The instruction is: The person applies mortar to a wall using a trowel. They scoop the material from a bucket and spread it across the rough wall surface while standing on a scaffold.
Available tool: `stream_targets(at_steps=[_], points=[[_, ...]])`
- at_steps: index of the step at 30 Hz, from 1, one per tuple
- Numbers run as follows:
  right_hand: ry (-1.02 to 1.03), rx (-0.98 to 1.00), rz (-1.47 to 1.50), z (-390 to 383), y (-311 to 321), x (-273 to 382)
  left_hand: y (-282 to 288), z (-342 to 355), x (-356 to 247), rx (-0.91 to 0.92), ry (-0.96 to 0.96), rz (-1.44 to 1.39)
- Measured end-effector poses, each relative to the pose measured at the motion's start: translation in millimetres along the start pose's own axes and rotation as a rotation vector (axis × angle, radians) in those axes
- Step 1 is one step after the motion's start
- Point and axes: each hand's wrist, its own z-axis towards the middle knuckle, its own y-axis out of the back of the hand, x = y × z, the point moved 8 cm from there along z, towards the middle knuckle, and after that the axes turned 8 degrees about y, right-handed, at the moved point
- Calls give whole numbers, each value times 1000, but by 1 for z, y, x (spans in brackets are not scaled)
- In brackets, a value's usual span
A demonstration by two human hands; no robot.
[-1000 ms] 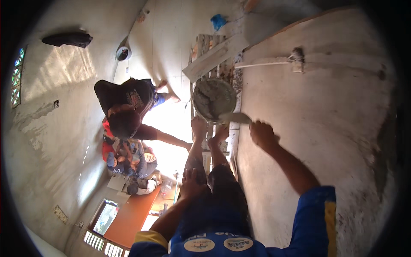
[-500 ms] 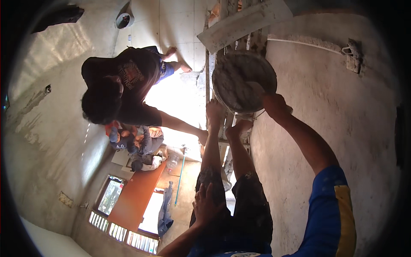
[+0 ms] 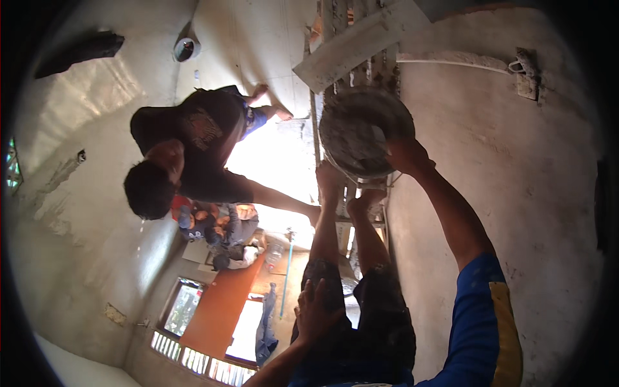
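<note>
A round dark bucket (image 3: 369, 174) of wet grey mortar (image 3: 345, 129) stands just beyond my bare feet on a wooden scaffold. My right hand (image 3: 406, 156) is closed around the handle of a trowel (image 3: 379, 134), over the bucket's right side. The trowel's pale blade dips toward the mortar, and my fingers partly hide the handle. Lying on my left thigh, my left hand (image 3: 314, 316) has its fingers stretched out and holds nothing.
Scaffold planks (image 3: 329, 90) run along the plastered wall (image 3: 464, 148) at right. A long pale board (image 3: 354, 51) lies across them. At left, a person in dark clothes (image 3: 200, 129) extends an arm toward the scaffold. Several people (image 3: 225, 222) sit lower, near an orange-brown panel (image 3: 216, 309).
My right hand and the trowel have shifted left, further over the bucket. My left hand stays on the thigh. The view has tilted slightly, and the person at left has raised their head a little.
</note>
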Motion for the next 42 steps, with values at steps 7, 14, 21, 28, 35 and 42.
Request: stream_targets(at_steps=[7,14,21,28,35,42], points=[[210,-383,-42,-35,-5,5,11,-1,-9,-5,-13,21],[224,-254,-28,-84,17,3,22,-7,-12,-59,-60,43],[-151,-418,37,-225,14,-41,31,23,-68,-172,-344,76],[91,-430,94,-316,183,106,44,257,-106,-880,-364,86],[286,-503,450,-532,411,160,123,-6,18,-282,-468,-157],[-291,-1175,658,-805,617,50,186,-22,-27,-364,-587,48]])
